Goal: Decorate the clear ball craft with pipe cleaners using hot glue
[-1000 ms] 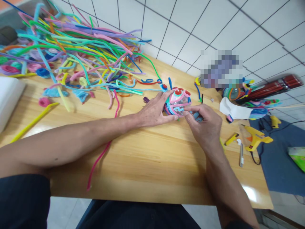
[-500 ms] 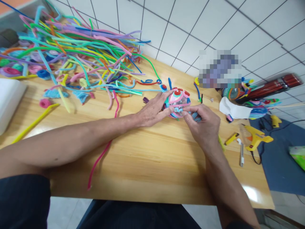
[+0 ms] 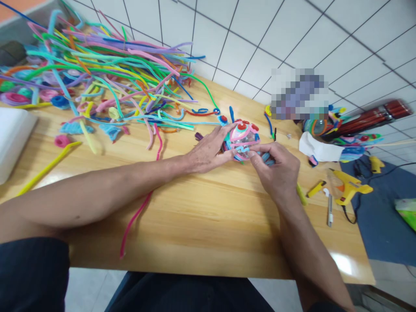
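Note:
A clear, rounded plastic piece [image 3: 246, 142], trimmed with pink, red, blue and green pipe cleaners, rests on the wooden table. My left hand [image 3: 208, 149] grips it from the left, fingers over its top and thumb on the near side. Across its front lies a light blue pipe cleaner [image 3: 242, 149] bent in a zigzag. The right end of that strip is pinched between thumb and forefinger of my right hand [image 3: 276, 167]. Some blue material shows under my right fingers, mostly hidden. The underside of the plastic piece is out of sight.
Many loose pipe cleaners [image 3: 123, 69] heap at the back left. A dark pink one [image 3: 136, 221] passes under my left forearm. To the right lie a yellow glue gun [image 3: 349, 186], a yellow cutter [image 3: 316, 189] and a slim knife [image 3: 330, 210]. A red flask [image 3: 370, 119] leans behind.

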### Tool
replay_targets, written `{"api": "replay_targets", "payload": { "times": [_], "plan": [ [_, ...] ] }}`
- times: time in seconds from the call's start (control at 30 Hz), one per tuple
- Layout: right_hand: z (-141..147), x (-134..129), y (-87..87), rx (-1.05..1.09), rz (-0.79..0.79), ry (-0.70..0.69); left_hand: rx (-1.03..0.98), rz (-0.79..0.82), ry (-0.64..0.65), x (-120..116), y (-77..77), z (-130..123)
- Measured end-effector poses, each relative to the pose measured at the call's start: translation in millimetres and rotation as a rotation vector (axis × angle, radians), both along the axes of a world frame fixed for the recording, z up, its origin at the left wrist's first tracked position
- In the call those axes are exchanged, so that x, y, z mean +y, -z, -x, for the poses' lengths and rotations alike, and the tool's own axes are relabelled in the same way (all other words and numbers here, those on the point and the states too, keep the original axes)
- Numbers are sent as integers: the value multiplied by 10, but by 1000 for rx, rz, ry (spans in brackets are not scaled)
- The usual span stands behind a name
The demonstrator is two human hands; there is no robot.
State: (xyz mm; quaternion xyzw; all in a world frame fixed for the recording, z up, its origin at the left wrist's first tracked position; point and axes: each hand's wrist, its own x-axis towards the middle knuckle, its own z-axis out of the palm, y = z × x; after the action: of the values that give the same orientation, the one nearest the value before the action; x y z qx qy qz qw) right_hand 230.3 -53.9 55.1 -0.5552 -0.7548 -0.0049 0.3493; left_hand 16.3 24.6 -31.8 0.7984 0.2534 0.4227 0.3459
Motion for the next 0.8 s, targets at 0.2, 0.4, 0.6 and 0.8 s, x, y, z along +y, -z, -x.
{"api": "replay_targets", "payload": {
  "times": [0.2,0.4,0.6,0.8],
  "plan": [
    [-20,9,7,-11,18,-14,-7,9,-1,10,19,10],
    [-31,10,11,-9,23,-25,-8,29,13,17,17,8],
    [-23,9,20,-13,23,-17,-3,50,27,-2,-33,15],
    [-24,5,31,-21,15,-17,-24,28,40,15,-9,26]
  ]
}}
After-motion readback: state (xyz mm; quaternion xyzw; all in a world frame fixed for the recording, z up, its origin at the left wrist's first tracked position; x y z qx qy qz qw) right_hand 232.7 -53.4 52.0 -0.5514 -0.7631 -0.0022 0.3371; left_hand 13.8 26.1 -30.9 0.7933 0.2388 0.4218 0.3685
